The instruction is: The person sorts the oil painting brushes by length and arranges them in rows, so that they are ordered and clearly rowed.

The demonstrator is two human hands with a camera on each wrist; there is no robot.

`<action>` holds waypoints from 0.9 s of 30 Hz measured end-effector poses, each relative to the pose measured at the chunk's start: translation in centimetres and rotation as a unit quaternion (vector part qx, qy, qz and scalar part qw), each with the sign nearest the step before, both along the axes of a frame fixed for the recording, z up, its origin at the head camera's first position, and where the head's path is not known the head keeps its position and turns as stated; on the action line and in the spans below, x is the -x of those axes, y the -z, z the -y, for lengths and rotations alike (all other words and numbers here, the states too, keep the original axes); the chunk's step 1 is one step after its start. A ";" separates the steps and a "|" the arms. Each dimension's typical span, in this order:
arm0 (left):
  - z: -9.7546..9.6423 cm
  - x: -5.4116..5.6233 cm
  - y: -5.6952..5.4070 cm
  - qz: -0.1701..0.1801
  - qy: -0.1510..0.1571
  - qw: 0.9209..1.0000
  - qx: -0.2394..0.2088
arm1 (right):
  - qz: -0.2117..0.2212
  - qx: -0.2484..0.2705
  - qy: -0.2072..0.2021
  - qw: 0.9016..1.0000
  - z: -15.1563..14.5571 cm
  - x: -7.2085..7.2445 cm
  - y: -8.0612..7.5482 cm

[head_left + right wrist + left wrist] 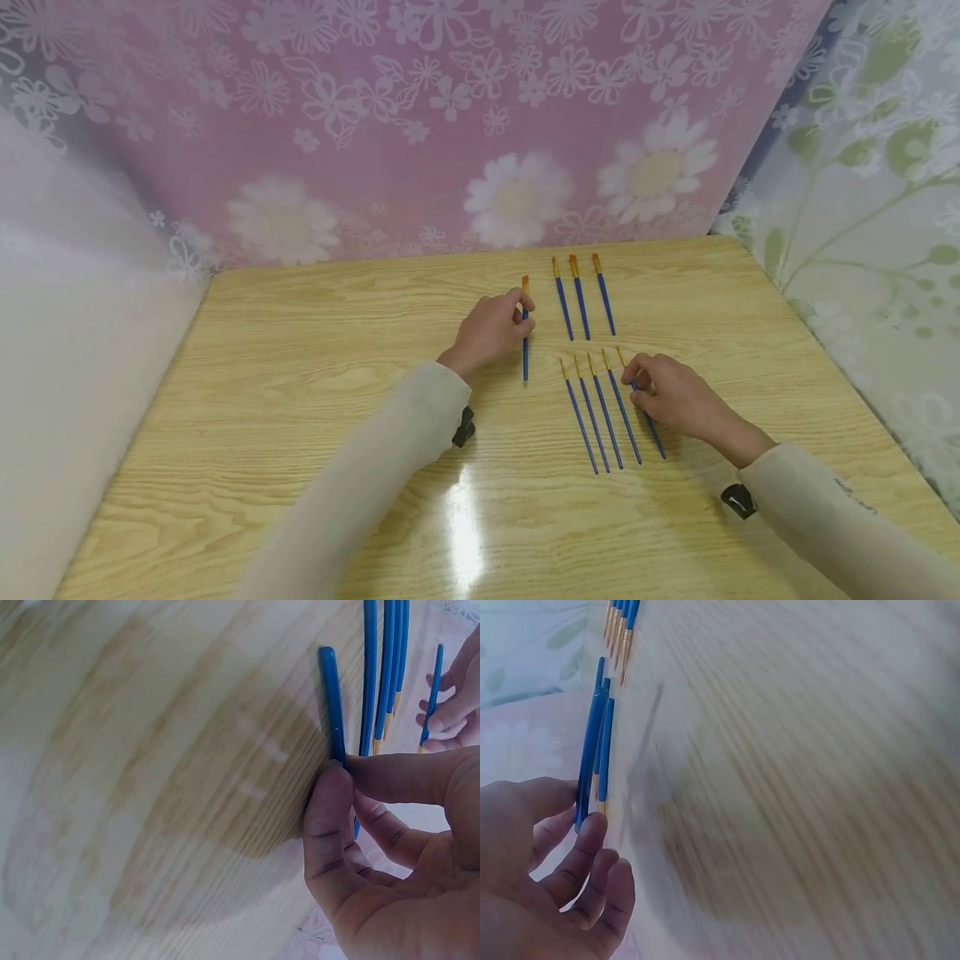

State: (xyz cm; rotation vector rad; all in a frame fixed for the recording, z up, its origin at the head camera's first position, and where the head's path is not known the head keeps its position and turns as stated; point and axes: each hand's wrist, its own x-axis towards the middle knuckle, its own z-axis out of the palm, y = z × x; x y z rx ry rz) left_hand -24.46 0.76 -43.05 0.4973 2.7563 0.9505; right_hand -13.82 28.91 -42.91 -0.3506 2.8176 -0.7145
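Observation:
My left hand [491, 329] pinches a flat-tipped paintbrush [526, 358] with a blue handle and orange bristles. It stands nearly upright in the head view, bristles toward the back. In the left wrist view, thumb and fingertips grip this paintbrush [590, 750]. Further right, my right hand [678, 396] pinches a thin paintbrush [656, 433] at the right end of a row of several thin paintbrushes [603, 417]. The right wrist view shows thumb and index finger on its blue handle [331, 697]. Three wider paintbrushes [580, 304] lie side by side behind that row.
The wood-grain table [300, 433] reaches to a pink flowered cloth [405, 167] at the back. A white cloth with green leaves [885, 208] hangs on the right, and a pale wall [67, 333] stands on the left. Light glares off the tabletop near the front.

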 end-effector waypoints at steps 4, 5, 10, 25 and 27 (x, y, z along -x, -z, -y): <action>-1.0 0.4 0.0 0.003 -0.020 1.000 -0.009 | 0.003 0.002 0.000 1.000 0.1 0.1 0.0; -1.3 0.6 0.0 0.001 -0.024 1.000 -0.011 | 0.003 0.001 0.000 1.000 0.1 0.1 0.0; -2.4 1.2 0.2 -0.001 -0.036 0.999 -0.017 | 0.003 0.000 0.000 1.000 0.0 0.1 -0.1; -5.3 2.7 1.6 -0.017 -0.067 0.995 0.067 | 0.003 -0.003 -0.003 1.000 -0.1 0.4 0.3; -5.5 2.8 1.7 -0.031 -0.063 0.994 0.090 | 0.001 -0.005 -0.002 1.000 -0.1 0.4 0.3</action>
